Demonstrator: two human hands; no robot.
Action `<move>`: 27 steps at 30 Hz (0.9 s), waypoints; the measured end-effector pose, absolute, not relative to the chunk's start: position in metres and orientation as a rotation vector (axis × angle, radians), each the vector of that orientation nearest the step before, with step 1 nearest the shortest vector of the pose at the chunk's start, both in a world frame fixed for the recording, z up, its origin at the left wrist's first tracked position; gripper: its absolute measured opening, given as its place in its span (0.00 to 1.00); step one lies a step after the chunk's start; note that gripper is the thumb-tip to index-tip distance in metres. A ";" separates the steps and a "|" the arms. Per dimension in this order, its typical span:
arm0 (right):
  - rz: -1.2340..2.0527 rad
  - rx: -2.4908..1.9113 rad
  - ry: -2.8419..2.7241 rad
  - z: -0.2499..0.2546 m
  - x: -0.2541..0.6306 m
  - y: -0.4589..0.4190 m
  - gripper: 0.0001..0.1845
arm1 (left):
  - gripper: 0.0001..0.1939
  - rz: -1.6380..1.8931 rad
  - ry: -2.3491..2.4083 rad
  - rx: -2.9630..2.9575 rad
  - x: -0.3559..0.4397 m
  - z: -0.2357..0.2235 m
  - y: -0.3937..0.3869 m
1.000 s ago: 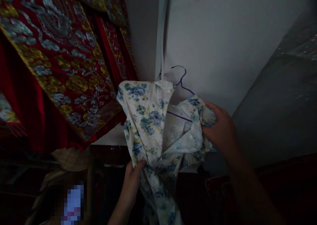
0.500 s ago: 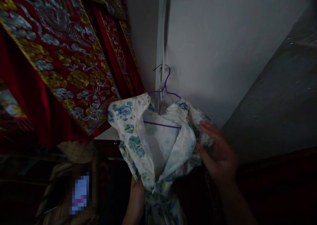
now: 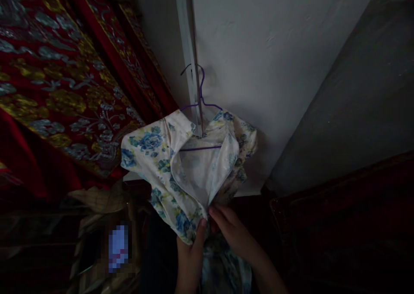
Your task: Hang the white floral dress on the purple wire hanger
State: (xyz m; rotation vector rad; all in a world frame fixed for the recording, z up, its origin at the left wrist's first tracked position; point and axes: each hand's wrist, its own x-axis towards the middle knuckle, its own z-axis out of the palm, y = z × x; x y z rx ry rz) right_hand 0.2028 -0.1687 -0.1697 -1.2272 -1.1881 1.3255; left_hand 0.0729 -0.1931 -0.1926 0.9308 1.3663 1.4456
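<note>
A white dress [image 3: 158, 164] with a blue, green and yellow floral print hangs from a purple wire hanger [image 3: 202, 84]. Its front opening gapes in a V down to the waist, edged by what looks like a zip. Just below the foot of that V, my left hand [image 3: 191, 259] is closed on the fabric, thumb on top. My right hand [image 3: 231, 231] pinches at the foot of the V, its fingertips close to the left thumb. Whether a zip pull is between those fingertips is too dark to tell. The skirt hangs in shadow beneath both hands.
Red cloth [image 3: 74, 69] with gold and silver embroidery hangs at the left. The hanger's hook is at a narrow pale upright strip [image 3: 187, 30] by a light wall panel [image 3: 258, 61]. At lower left stands a wooden chair-like frame [image 3: 136, 225] with a blurred-out bright object [image 3: 118, 246].
My right hand has moved from the dress's right sleeve down and left to the foot of the opening. My left hand has come round into view there. The view has shifted slightly.
</note>
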 end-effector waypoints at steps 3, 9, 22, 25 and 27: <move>1.337 -1.179 -1.039 -0.172 0.200 -0.179 0.26 | 0.29 1.393 1.392 0.897 0.069 -0.187 -0.198; 1.375 -1.073 -1.110 -0.167 0.200 -0.184 0.27 | 0.28 1.389 1.385 0.815 0.062 -0.174 -0.205; 1.365 -1.116 -0.927 -0.167 0.195 -0.178 0.19 | 0.31 2.068 1.577 0.823 0.054 -0.181 -0.198; 1.405 -1.143 -0.904 -0.163 0.194 -0.175 0.17 | 0.25 2.010 1.529 1.163 0.057 -0.187 -0.191; 1.397 -1.150 -0.889 -0.162 0.191 -0.176 0.16 | 0.18 1.606 1.383 1.367 0.063 -0.190 -0.186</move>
